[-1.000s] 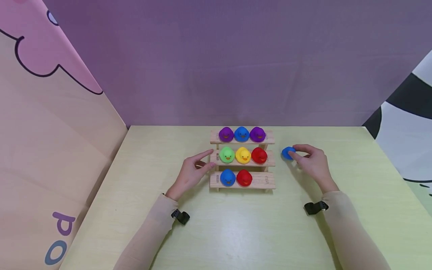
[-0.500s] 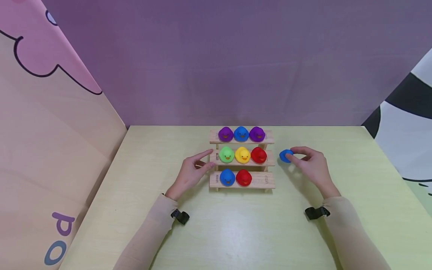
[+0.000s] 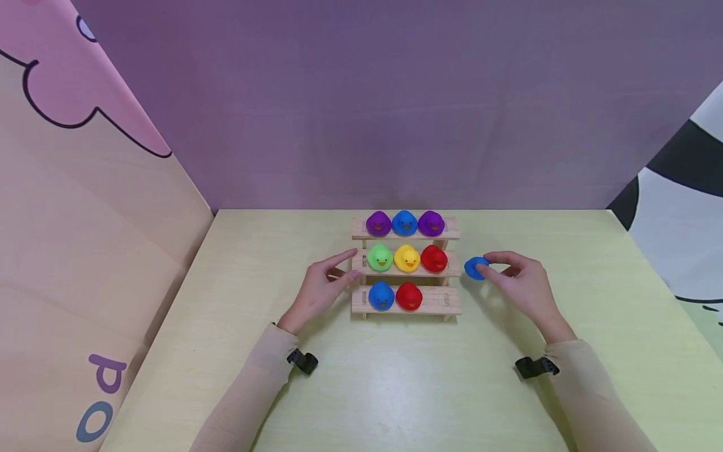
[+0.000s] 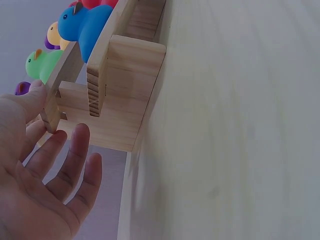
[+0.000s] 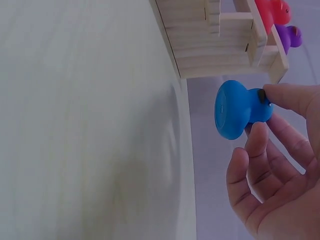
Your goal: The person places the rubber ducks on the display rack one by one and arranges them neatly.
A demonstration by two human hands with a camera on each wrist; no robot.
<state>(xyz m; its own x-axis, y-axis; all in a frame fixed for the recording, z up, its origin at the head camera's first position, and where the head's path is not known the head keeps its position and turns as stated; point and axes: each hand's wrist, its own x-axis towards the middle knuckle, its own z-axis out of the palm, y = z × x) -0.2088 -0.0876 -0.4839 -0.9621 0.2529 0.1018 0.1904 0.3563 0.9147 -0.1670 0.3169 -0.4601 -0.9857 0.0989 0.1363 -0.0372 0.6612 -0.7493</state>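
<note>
In the head view, my right hand (image 3: 522,282) pinches a blue rubber duck (image 3: 476,268) by its head, just right of a three-tier wooden stand (image 3: 432,301). The right wrist view shows that duck (image 5: 235,110) tilted on its side, its flat base facing away from the palm and apart from the table. My left hand (image 3: 323,289) holds the left end of the stand's middle tier between thumb and index finger. On the bottom tier sit a blue duck (image 3: 381,295) and a red duck (image 3: 409,296). The middle tier bears a green duck (image 3: 380,257), a yellow duck (image 3: 407,258) and a red duck (image 3: 433,258).
Two purple ducks (image 3: 378,223) flank a blue duck (image 3: 405,223) on the top tier. The stand is near the back edge of the pale wooden table (image 3: 395,383). A purple backdrop (image 3: 361,113) rises behind it, and printed panels border both sides.
My right hand has moved slightly left and toward me with the blue duck, bringing it nearer the stand. The left hand and the ducks on the stand have not moved.
</note>
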